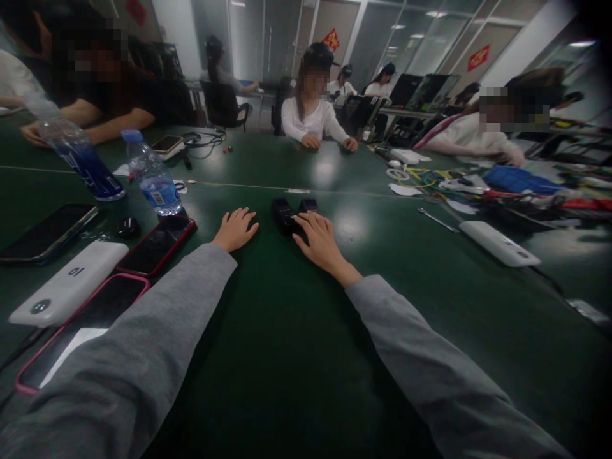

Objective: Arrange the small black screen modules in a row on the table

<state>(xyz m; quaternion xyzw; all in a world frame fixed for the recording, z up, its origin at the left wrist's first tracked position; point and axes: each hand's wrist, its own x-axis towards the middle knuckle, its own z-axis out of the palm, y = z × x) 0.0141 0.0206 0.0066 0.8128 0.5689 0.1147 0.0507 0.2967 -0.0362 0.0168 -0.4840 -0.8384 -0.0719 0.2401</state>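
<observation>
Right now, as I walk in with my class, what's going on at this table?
A person in grey sleeves has their right hand at two small black box-shaped devices on the dark green table, partly covering one; whether it grips either is unclear. Their left hand, palm down, holds nothing. Farther left lies a red-edged black phone.

Monitors (405, 90), armchairs (220, 105) and glass partitions (261, 41) mark an office.
</observation>
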